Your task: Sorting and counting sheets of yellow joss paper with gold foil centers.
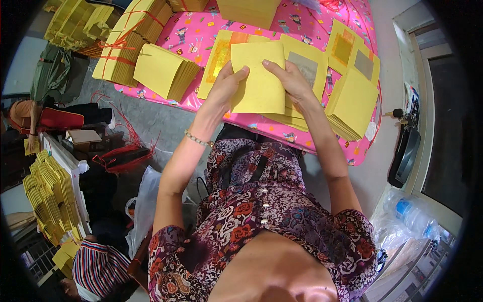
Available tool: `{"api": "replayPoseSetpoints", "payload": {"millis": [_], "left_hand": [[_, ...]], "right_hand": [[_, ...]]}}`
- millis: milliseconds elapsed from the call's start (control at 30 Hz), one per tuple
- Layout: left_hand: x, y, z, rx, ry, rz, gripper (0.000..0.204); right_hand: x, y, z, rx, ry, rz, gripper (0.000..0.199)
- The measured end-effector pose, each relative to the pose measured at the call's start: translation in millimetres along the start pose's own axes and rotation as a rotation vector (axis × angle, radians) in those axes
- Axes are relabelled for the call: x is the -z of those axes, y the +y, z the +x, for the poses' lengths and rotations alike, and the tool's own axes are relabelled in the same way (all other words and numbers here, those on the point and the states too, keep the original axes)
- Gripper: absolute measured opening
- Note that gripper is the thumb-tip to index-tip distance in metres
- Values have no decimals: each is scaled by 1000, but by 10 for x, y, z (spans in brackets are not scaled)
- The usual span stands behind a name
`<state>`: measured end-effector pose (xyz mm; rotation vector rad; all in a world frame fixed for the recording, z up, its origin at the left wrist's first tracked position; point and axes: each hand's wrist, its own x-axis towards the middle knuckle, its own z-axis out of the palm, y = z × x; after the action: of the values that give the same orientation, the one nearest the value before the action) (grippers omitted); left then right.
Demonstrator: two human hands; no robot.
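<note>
Between both hands I hold a folded sheet of yellow paper (258,90) upright over the near edge of the pink table. My left hand (229,85) grips its left side, thumb on the front and fingers hidden behind. On the right side my right hand (292,80) pinches it the same way. Behind it lie a yellow sheet with a shiny gold patch (220,55) and another with a silver patch (303,65). Whether the held piece is one sheet or several, I cannot tell. A pile of folded yellow paper (353,103) lies right of my right hand.
Left of my hands stand a loose yellow stack (157,70) and bundles tied with red string (126,45). More patched sheets (343,48) lie at the far right of the pink tablecloth (188,25). Other people sit at left by a table of yellow stacks (50,191); red string (131,146) litters the floor.
</note>
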<state>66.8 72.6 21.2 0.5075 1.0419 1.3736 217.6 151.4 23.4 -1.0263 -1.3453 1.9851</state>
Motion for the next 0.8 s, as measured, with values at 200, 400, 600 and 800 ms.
{"api": "replayPoseSetpoints", "payload": {"millis": [200,400,600,800], "left_hand": [[70,-75,49,-15,-10,3,36],[61,-41,-27,-107,-7,67,40],[60,-70,-156,-205,28,123,39],[46,-25,-287,-241,25,153,39]], "right_hand": [[54,81,46,51,-34,-29,36],[58,-19,47,110,-17,25,33],[122,4,66,145,-1,-186,28],[98,-46,14,218,55,-189,24]]}}
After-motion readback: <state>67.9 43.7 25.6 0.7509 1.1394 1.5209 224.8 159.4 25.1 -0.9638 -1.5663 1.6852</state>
